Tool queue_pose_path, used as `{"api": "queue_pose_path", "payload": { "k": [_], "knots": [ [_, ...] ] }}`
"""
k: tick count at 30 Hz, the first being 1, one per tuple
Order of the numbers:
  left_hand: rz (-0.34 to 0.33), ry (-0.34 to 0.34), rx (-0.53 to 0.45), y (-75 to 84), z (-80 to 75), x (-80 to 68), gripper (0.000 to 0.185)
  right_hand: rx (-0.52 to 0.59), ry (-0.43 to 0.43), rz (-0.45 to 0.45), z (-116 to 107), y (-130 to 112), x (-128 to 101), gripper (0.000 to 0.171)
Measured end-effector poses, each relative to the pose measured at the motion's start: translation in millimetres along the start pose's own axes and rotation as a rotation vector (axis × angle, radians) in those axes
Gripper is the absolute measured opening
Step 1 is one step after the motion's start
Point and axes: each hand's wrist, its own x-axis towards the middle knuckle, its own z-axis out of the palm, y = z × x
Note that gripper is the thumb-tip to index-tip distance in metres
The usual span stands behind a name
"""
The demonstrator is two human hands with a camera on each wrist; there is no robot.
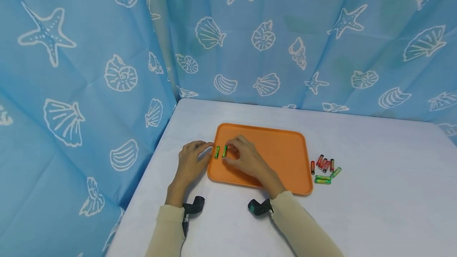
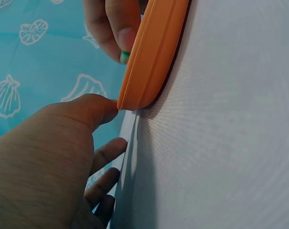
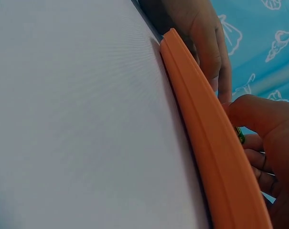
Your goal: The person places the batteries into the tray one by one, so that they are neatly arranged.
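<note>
A green battery (image 1: 225,151) sits pinched between the fingertips of my right hand (image 1: 246,160), at the left end of the orange tray (image 1: 278,146), a little left of the middle of the head view. My thumb and fingers curl round it, and it stands roughly upright in the frame, its lower end on the tray floor. In the right wrist view only a sliver of that green battery (image 3: 240,136) peeks out above the tray's rim (image 3: 206,138), just under my thumb.

Just beside it to the left lies a second green battery (image 1: 217,152), parallel to the first and close to the tray's left rim.

My left hand (image 1: 191,163) rests on the white table (image 1: 375,193) against the tray's left edge, holding nothing. Its fingers are loosely bent, and the thumb tip touches the tray's corner, which the left wrist view shows plainly: thumb (image 2: 94,109) against orange rim (image 2: 149,62), the other fingers lying relaxed on the table.

To the right of the tray, in the right-centre of the head view, a small heap of loose batteries (image 1: 325,167) lies on the table, some red and some green, near the tray's right rim but apart from it.

Behind the table hangs a blue curtain (image 1: 107,50) printed with white shells and starfish.
</note>
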Motion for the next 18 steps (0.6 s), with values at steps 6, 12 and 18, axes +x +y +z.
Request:
{"api": "queue_pose_path", "payload": {
  "k": [6,12,18],
  "knots": [
    [0.003,0.002,0.016,0.6,0.8,0.6,0.033,-0.007,-0.001,-0.027,2.8,0.9,6.4,0.04],
    [0.001,0.003,0.006,1.0,-0.1,0.4,0.034,-0.011,-0.025,-0.019,4.9,-0.2,8.9,0.041],
    [-0.009,0.0,0.01,1.7,-1.5,-0.9,0.033,-0.013,-0.028,-0.023,9.0,0.6,9.8,0.041]
  ]
}}
